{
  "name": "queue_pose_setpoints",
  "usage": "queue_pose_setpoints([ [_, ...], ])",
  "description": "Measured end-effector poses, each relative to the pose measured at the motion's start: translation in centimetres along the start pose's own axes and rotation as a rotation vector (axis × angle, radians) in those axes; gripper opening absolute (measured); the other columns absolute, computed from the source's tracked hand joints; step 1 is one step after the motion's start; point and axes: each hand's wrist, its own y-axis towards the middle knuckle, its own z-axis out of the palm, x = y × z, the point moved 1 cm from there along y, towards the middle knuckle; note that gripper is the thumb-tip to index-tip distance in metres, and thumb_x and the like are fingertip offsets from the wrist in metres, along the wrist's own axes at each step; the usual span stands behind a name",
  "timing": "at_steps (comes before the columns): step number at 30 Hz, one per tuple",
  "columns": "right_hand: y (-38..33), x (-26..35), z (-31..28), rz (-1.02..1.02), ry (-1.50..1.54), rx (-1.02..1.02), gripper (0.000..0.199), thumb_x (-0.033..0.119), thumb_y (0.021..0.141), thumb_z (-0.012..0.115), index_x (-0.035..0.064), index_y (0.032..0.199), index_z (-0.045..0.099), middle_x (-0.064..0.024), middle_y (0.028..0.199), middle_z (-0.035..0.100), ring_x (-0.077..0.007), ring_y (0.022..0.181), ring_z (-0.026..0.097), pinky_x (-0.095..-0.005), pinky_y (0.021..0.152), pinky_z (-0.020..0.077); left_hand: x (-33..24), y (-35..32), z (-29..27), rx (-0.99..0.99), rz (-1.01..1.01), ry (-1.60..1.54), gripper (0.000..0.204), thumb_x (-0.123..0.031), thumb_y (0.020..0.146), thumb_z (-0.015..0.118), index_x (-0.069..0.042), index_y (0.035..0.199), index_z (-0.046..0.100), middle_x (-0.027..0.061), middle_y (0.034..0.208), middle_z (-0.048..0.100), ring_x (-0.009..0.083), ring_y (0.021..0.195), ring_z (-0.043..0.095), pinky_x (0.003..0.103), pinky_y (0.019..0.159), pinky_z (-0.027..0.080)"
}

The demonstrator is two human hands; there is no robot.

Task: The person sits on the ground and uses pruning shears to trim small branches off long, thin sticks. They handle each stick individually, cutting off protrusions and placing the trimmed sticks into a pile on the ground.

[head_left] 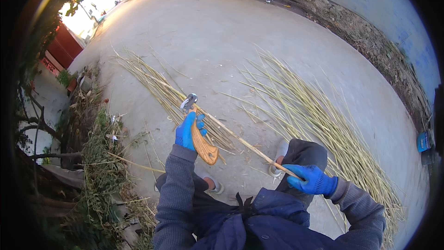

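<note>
Blue-gloved left hand (188, 132) fingers wrap a wooden-handled knife (200, 140); right hand (311, 179) pinches the stalk (240, 142). Blade could slip along it toward the right hand.

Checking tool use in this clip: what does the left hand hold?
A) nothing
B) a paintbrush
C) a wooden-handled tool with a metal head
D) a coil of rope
C: the blue-gloved left hand grips a tool with a curved wooden handle and a metal head, which meets the long thin stalk that the right hand holds.

ground: bare concrete yard (222, 41) | left: weeds (99, 166), red gate (62, 46) | right: blue wall (370, 4) | light: daylight
</note>
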Motion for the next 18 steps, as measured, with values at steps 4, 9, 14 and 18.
queue_pose_setpoints([
  [4, 11.9, 2.9, 2.5, 0.243, 0.295, 0.139, 0.032, 0.031, 0.099, 0.053, 0.0054, 0.118, 0.059, -0.0134, 0.074, 0.067, -0.0241, 0.06, 0.065, -0.0381, 0.061, 0.0542, 3.6, -4.2, 4.0, 0.002, -0.086, -0.017, 0.045, -0.029, 0.095, 0.066, 0.002, 0.126, 0.057, 0.0099, 0.098, 0.066, 0.0143, 0.073, 0.06, 0.03, 0.061, 0.054],
  [9, 14.9, 2.7, 7.2, -0.277, -0.287, -0.233, 0.023, 0.027, 0.096, 0.057, 0.0053, 0.089, 0.054, -0.0214, 0.063, 0.059, -0.0415, 0.055, 0.059, -0.0494, 0.052, 0.0465, 4.1, -3.6, 0.8, -0.046, -0.118, -0.057, 0.042, -0.029, 0.093, 0.069, 0.0, 0.121, 0.059, 0.007, 0.096, 0.064, 0.015, 0.076, 0.061, 0.031, 0.063, 0.055],
  [14, -1.2, -0.6, 3.8, -0.362, -0.426, -0.031, 0.022, 0.016, 0.083, 0.071, 0.0036, 0.098, 0.063, -0.0087, 0.053, 0.051, -0.0269, 0.045, 0.054, -0.0389, 0.043, 0.0423, -2.7, 3.1, -10.8, -0.298, 0.064, 0.038, 0.072, -0.043, 0.087, 0.072, -0.01, 0.145, 0.044, 0.0095, 0.13, 0.054, 0.0226, 0.119, 0.053, 0.04, 0.105, 0.043],
  [18, -11.6, -1.8, -1.2, -0.317, -0.751, -0.193, 0.027, 0.011, 0.078, 0.072, 0.0028, 0.102, 0.065, -0.0074, 0.059, 0.055, -0.0235, 0.051, 0.055, -0.0374, 0.051, 0.0446, -6.8, 4.8, -18.2, -0.343, 0.069, 0.164, 0.084, -0.05, 0.085, 0.07, -0.011, 0.151, 0.034, 0.0094, 0.143, 0.046, 0.024, 0.122, 0.049, 0.038, 0.104, 0.041],
])
